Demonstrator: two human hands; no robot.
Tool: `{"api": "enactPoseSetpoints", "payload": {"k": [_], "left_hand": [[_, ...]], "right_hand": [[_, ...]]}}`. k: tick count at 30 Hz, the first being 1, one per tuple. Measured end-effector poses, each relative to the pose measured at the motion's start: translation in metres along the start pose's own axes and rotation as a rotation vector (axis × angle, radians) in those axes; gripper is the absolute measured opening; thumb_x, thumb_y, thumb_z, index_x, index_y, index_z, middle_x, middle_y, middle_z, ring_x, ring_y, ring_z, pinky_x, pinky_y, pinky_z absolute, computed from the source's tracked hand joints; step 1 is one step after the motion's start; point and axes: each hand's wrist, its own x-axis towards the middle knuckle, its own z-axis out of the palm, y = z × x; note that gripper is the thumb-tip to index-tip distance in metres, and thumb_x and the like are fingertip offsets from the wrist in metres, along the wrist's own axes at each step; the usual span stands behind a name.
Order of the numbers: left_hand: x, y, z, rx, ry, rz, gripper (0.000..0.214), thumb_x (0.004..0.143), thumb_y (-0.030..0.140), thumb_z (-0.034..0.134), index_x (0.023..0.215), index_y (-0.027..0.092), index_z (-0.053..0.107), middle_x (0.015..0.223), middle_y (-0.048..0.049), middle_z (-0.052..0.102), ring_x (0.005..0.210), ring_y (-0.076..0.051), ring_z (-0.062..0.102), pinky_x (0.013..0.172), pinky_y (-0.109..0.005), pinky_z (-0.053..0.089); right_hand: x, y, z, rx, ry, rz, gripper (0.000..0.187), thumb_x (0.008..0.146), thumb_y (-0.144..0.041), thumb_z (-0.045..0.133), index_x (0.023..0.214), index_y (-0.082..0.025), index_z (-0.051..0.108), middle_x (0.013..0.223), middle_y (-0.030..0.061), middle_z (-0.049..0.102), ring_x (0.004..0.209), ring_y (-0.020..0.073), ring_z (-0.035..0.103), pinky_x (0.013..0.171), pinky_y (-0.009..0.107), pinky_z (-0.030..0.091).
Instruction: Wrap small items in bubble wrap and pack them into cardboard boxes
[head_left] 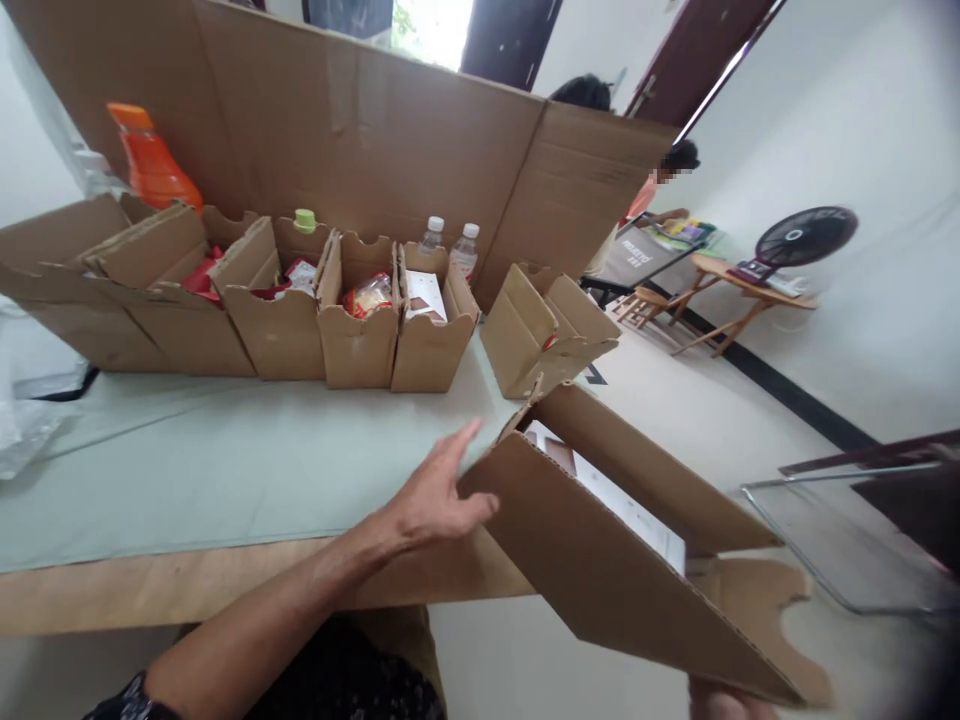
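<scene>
A long open-topped cardboard box (592, 540) hangs tilted past the table's front edge, its near end low at the right. Inside it lies a white carton (630, 510) with a brown patch printed on it. My right hand (724, 702), mostly cut off by the bottom edge of the view, grips the box from below at its near end. By the far end is my left hand (435, 495), its thumb and fingers spread apart. The thumb tip overlaps the box's side; whether it touches, I cannot tell.
Several similar cardboard boxes (360, 350) stand in a row on the pale green cloth (225, 460), holding packets and a white carton. Another cardboard box (525, 340) stands apart at the right. Behind are bottles (157, 165) and a tall cardboard panel (420, 130). People (679, 160) are beyond.
</scene>
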Motion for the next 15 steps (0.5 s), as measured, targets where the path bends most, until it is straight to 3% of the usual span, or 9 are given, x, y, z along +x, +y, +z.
{"api": "enactPoseSetpoints", "payload": {"k": [3,5,7,12,15], "left_hand": [[-0.015,-0.003,0.012,-0.026,0.015,0.03,0.086,0.077,0.021,0.068,0.159,0.023,0.043,0.162,-0.013,0.051,0.149,-0.038,0.048,0.122,-0.058,0.044],[-0.033,-0.011,0.011,0.021,0.142,0.019,0.082,0.079,0.02,0.066,0.158,0.023,0.044,0.16,-0.0127,0.053,0.147,-0.037,0.05,0.122,-0.058,0.044],[-0.052,-0.018,-0.002,0.053,0.295,-0.033,0.071,0.082,0.021,0.063,0.152,0.022,0.049,0.152,-0.0139,0.059,0.139,-0.035,0.057,0.116,-0.056,0.049],[-0.066,-0.025,-0.083,0.136,0.697,-0.112,0.043,0.089,0.025,0.059,0.132,0.019,0.06,0.118,-0.0094,0.072,0.113,-0.027,0.068,0.093,-0.041,0.059],[-0.056,-0.03,-0.13,0.212,0.831,-0.116,0.043,0.088,0.023,0.059,0.131,0.018,0.061,0.109,-0.0062,0.073,0.101,-0.023,0.068,0.091,-0.039,0.057]], "right_hand": [[0.008,-0.013,0.027,0.056,0.014,0.09,0.05,0.087,-0.069,0.062,0.105,-0.026,0.079,0.095,0.0165,0.078,0.104,0.0494,0.072,0.081,0.058,0.059],[0.024,-0.037,0.05,0.17,-0.057,0.095,0.049,0.08,-0.068,0.072,0.096,-0.023,0.08,0.095,0.0158,0.08,0.101,0.0478,0.073,0.083,0.056,0.06],[0.042,-0.074,0.078,0.31,-0.168,0.046,0.046,0.077,-0.065,0.077,0.096,-0.022,0.08,0.097,0.0143,0.081,0.1,0.045,0.074,0.086,0.056,0.06],[0.078,-0.181,0.162,0.496,-0.44,-0.126,0.042,0.08,-0.057,0.077,0.105,-0.023,0.076,0.108,0.0133,0.079,0.105,0.0391,0.072,0.094,0.056,0.058],[0.091,-0.221,0.203,0.555,-0.511,-0.207,0.046,0.08,-0.055,0.078,0.111,-0.023,0.07,0.114,0.0135,0.077,0.108,0.0359,0.071,0.095,0.055,0.058]]}}
